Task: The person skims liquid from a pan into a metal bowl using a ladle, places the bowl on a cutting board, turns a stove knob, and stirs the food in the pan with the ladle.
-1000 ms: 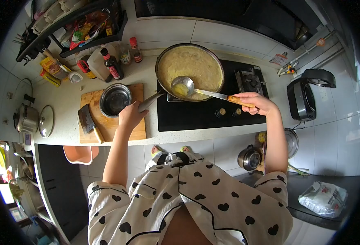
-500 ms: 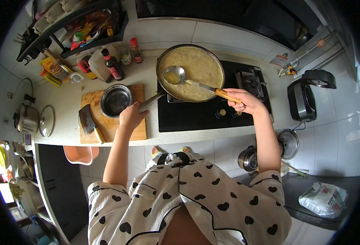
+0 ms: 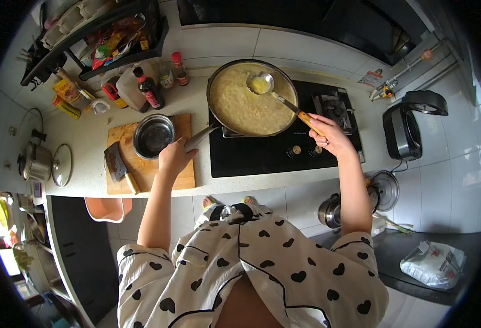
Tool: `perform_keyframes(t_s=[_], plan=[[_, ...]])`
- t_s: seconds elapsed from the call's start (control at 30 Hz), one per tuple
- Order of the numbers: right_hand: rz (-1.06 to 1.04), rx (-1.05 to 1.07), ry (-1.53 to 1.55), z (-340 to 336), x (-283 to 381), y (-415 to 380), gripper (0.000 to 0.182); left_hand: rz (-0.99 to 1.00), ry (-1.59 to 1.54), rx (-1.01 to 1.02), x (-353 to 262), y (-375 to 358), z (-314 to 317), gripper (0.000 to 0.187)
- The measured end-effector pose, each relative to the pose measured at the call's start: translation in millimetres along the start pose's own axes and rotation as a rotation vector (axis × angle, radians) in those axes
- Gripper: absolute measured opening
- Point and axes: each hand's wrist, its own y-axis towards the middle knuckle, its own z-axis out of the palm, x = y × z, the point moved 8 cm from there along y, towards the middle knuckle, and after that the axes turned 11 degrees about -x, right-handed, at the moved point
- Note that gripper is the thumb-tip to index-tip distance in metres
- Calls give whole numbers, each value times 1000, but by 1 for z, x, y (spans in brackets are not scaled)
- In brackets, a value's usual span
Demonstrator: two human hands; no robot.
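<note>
A large pan (image 3: 235,112) full of pale yellow, soupy food sits on the black cooktop (image 3: 262,161). My left hand (image 3: 176,157) is wrapped round the pan's grey handle, over the cutting board. In my right hand (image 3: 330,135) is the wooden handle of a metal ladle (image 3: 260,83). The ladle's bowl is over the far right part of the pan, with some yellow liquid in it. Left of the pan, a dark metal bowl (image 3: 154,135) stands on the wooden cutting board (image 3: 166,180), close to my left hand. A cleaver (image 3: 119,167) lies on the board's left side.
Sauce bottles (image 3: 149,90) stand along the wall behind the board. A pot (image 3: 35,159) and a glass lid (image 3: 62,165) are at the counter's left end. A second burner (image 3: 336,109) is right of the pan, and an open-lidded black appliance (image 3: 403,134) stands farther right.
The ladle has moved right and away from me across the pan, its bowl shifting from the left side to the far right. My left hand still grips the pan's handle.
</note>
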Motion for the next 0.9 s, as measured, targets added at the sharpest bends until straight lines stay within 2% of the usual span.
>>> perform_keyframes(t_s=[0.53, 0.9], plan=[[-68, -47, -116, 4, -2, -9, 41, 13, -31, -32, -4, -2, -6, 42], [-60, -41, -159, 8, -6, -16, 41, 13, -30, -9, -2, -1, -3, 47]])
